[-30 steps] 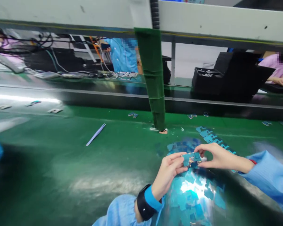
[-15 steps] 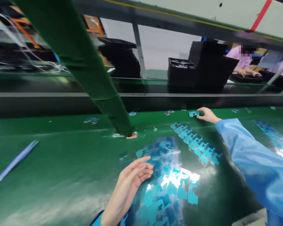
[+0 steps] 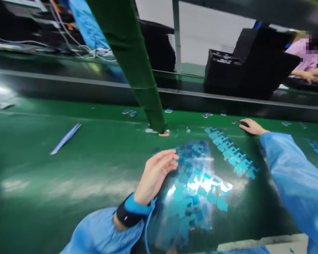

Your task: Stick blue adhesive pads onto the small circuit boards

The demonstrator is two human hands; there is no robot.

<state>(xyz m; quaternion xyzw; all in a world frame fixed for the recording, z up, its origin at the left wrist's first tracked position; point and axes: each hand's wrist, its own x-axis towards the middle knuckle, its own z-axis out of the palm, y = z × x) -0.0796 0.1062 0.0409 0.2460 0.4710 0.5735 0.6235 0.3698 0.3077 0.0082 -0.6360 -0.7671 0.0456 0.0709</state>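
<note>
Board point(image 3: 235, 122), a second ago between both hands, now down at the green bench's point(image 3: 103, 173) far side; setting-down looks nearly done, I'd judge; right hand point(image 3: 250, 126) at its end, can't tell whether the fingertips grip or just touch; left hand point(image 3: 156, 173) looks empty, fingers loosely curled, beside blue film pieces point(image 3: 188, 208); dark ledge point(image 3: 209, 103) bounds the back; bare bench stretches left toward tweezers point(image 3: 65, 139).

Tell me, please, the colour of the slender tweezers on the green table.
Pale violet; the tweezers show best in the head view.
</note>
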